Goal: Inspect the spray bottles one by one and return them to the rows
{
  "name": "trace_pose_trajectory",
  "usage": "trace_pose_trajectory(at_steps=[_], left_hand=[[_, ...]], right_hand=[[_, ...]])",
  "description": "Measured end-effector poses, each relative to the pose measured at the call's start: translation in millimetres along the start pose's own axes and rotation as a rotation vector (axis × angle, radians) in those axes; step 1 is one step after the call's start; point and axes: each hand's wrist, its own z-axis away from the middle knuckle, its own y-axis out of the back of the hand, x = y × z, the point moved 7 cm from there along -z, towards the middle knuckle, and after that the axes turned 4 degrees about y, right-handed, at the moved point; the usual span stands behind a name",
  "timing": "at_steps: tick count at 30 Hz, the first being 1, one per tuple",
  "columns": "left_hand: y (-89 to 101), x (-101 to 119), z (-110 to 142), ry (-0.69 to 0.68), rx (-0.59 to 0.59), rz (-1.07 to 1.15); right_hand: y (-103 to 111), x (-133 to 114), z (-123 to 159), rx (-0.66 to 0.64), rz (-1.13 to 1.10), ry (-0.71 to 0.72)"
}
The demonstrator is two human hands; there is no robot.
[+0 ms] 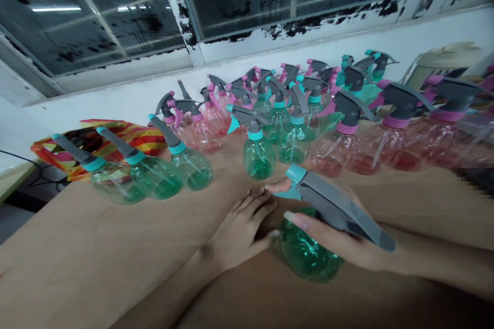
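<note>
A green spray bottle [311, 252] with a grey and turquoise trigger head is near the front of the table, tilted a little. My right hand [328, 234] is wrapped round its neck, the thumb on the near side and a fingertip by the turquoise trigger. Beside it, my left hand [243, 226] lies on the tabletop with the fingers stretched out, its thumb tip close to the bottle's side. Whether that thumb touches the bottle I cannot tell. Just beyond my hands stands another green spray bottle [258, 157].
Several pink spray bottles [332, 151] line the right side, with more pink and green ones crowded behind. Several green bottles [156, 177] stand at the left by a red and yellow bag [127, 133]. A beige container [443, 64] is at the back right, below windows. The wooden table [77, 257] has a left edge.
</note>
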Motion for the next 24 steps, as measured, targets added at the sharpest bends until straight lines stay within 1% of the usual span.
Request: trace_pose_trajectory(at_steps=[2, 8, 12, 14, 20, 24], left_hand=[[-0.8, -1, 1, -0.008, 0.013, 0.011], [0.2, -2, 1, -0.027, 0.056, 0.031], [0.5, -1, 0, -0.007, 0.040, 0.007], [1.5, 0, 1, -0.007, 0.045, -0.003], [2.4, -1, 1, -0.019, 0.047, 0.009], [-1.9, -4, 2, -0.025, 0.046, -0.001]], right_hand=[[2, -1, -1, 0.014, 0.014, 0.010], [3, -4, -7, -0.020, 0.075, 0.045], [1, -2, -9, -0.067, 0.113, -0.015], [1, -2, -9, -0.075, 0.131, -0.022], [6, -5, -11, -0.001, 0.094, 0.046], [7, -5, -8, -0.019, 0.070, 0.078]])
